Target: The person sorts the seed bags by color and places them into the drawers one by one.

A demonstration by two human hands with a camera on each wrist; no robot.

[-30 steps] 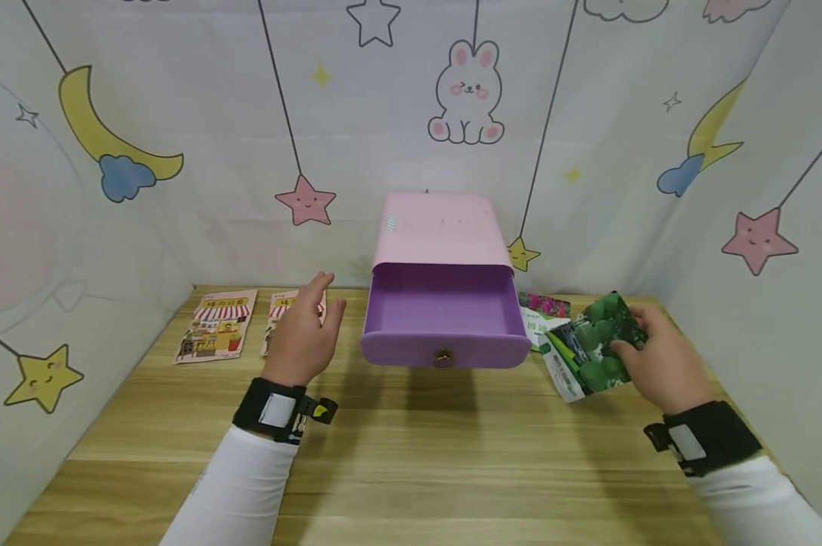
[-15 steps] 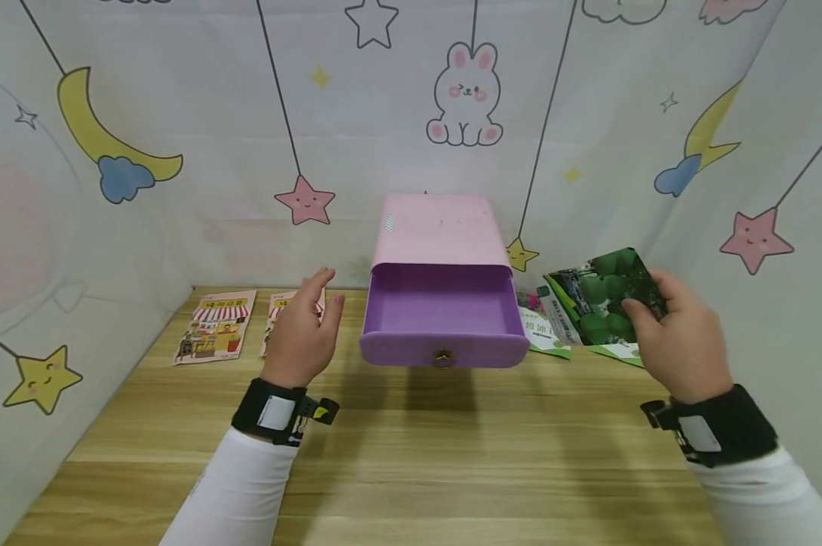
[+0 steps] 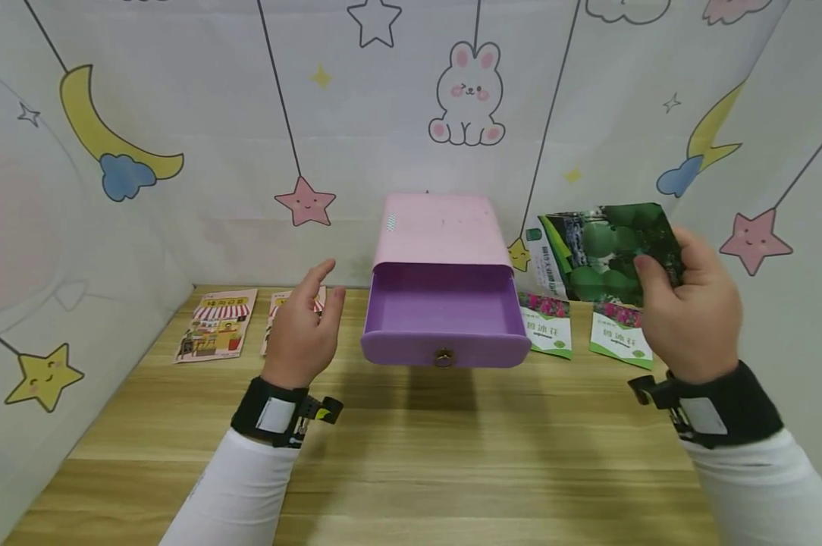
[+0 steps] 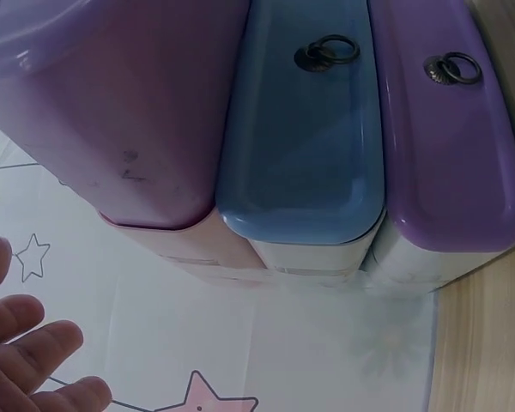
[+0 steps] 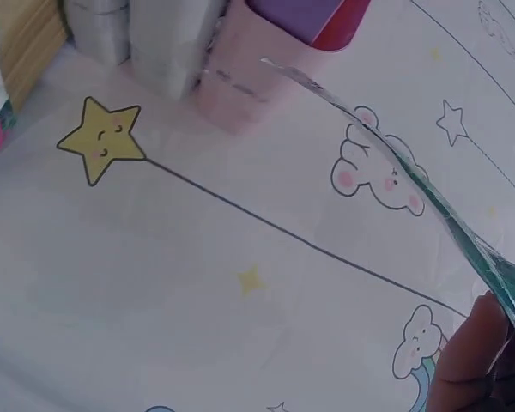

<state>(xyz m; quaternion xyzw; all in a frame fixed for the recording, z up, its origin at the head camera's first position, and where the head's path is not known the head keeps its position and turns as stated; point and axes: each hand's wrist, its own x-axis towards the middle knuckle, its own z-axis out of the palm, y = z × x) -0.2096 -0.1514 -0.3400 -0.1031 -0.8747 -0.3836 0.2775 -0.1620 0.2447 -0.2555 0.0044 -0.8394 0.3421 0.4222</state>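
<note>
My right hand (image 3: 698, 311) pinches a green seed packet (image 3: 602, 254) printed with round green fruit, thumb on its front. The packet is raised above the table against the backdrop; the right wrist view catches it nearly edge-on. My left hand (image 3: 302, 334) is held up with relaxed fingers and nothing in it, left of the drawer cabinet (image 3: 441, 227). The top purple drawer (image 3: 445, 349) is pulled out, and its inside is bare. Below it in the left wrist view are a blue drawer (image 4: 309, 154) and another purple drawer (image 4: 455, 172), both pushed in.
Two flower seed packets (image 3: 549, 330) (image 3: 621, 335) lie on the table right of the cabinet. To the left lie two pink shop-print packets (image 3: 216, 326) (image 3: 277, 311), one partly behind my left hand. A printed cloth backdrop (image 3: 233, 136) stands behind the wooden table (image 3: 452, 470).
My right hand has lifted the green packet up from low over the table, uncovering the two flower packets beneath. My left hand and the drawer have stayed about where they were.
</note>
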